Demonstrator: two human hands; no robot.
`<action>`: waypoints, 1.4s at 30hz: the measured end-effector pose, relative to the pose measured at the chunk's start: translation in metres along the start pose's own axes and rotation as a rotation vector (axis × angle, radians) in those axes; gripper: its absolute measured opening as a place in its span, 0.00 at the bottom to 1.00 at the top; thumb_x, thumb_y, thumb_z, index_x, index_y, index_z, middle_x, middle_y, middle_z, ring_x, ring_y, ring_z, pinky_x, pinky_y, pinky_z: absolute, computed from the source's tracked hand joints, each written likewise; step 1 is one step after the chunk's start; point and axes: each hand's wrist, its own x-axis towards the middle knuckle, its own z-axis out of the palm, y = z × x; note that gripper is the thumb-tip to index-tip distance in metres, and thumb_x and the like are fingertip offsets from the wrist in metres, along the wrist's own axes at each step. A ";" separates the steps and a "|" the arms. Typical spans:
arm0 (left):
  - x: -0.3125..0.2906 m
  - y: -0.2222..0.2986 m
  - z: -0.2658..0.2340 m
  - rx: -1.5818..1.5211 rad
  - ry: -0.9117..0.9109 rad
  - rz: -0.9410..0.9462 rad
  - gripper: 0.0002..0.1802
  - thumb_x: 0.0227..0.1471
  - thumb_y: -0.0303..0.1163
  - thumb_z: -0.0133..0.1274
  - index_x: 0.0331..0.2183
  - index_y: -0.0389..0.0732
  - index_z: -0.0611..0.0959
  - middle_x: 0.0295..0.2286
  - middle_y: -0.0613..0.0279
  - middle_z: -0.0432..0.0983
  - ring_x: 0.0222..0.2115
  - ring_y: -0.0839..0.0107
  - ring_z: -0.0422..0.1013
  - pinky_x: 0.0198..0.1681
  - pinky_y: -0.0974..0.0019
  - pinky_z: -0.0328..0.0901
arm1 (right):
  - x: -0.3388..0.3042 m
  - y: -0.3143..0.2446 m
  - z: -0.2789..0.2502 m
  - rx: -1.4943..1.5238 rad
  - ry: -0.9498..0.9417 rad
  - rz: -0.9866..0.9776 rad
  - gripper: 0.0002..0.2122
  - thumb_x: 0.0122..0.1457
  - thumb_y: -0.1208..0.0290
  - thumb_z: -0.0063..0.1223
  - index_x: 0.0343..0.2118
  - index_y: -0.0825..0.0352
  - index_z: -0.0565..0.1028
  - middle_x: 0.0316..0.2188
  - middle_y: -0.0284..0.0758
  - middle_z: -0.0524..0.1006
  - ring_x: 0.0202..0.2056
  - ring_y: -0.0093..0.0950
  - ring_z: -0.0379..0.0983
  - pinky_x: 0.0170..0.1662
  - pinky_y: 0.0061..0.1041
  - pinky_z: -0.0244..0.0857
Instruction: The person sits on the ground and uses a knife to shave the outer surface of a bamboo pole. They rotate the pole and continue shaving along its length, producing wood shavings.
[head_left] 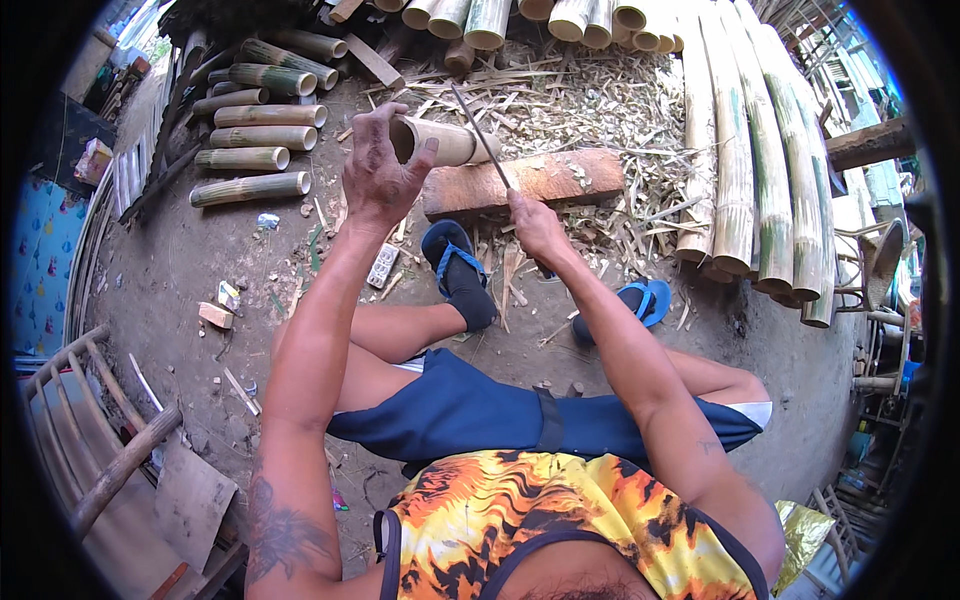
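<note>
A short hollow bamboo piece lies on its side, its near-left open end toward my left hand. That hand grips it at this end, thumb on the rim and fingers partly hidden behind it. My right hand is closed round the handle of a long thin-bladed knife, the handle mostly hidden. The blade slants up and left, passing across the bamboo's right end; whether it touches cannot be made out. Below the bamboo is a reddish-brown wooden block, and the piece's right end rests on or just above it.
Pale shavings cover the ground behind the block. Long bamboo poles lie at the right, cut bamboo lengths at the left, and more at the far edge. Blue flip-flops are on my feet. A wooden rail frame stands at lower left.
</note>
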 end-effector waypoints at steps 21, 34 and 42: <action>-0.001 0.000 0.003 -0.050 0.083 -0.245 0.38 0.52 0.58 0.57 0.52 0.40 0.67 0.44 0.48 0.63 0.45 0.48 0.68 0.47 0.48 0.65 | 0.016 0.022 0.058 0.280 0.009 0.458 0.36 0.67 0.39 0.28 0.34 0.75 0.77 0.36 0.57 0.78 0.42 0.53 0.76 0.44 0.46 0.66; 0.014 -0.003 0.009 -0.172 -0.030 0.073 0.30 0.50 0.42 0.55 0.51 0.37 0.68 0.45 0.47 0.63 0.49 0.52 0.63 0.54 0.53 0.59 | -0.031 0.026 0.020 0.099 0.078 -0.002 0.31 0.69 0.44 0.30 0.33 0.73 0.73 0.34 0.58 0.75 0.42 0.58 0.71 0.44 0.48 0.63; 0.007 -0.004 0.003 -0.049 -0.050 0.167 0.33 0.48 0.43 0.58 0.50 0.37 0.66 0.43 0.46 0.63 0.45 0.49 0.66 0.48 0.50 0.64 | 0.001 0.011 0.012 0.201 0.029 0.221 0.30 0.69 0.45 0.30 0.34 0.73 0.74 0.29 0.56 0.76 0.39 0.57 0.72 0.40 0.47 0.64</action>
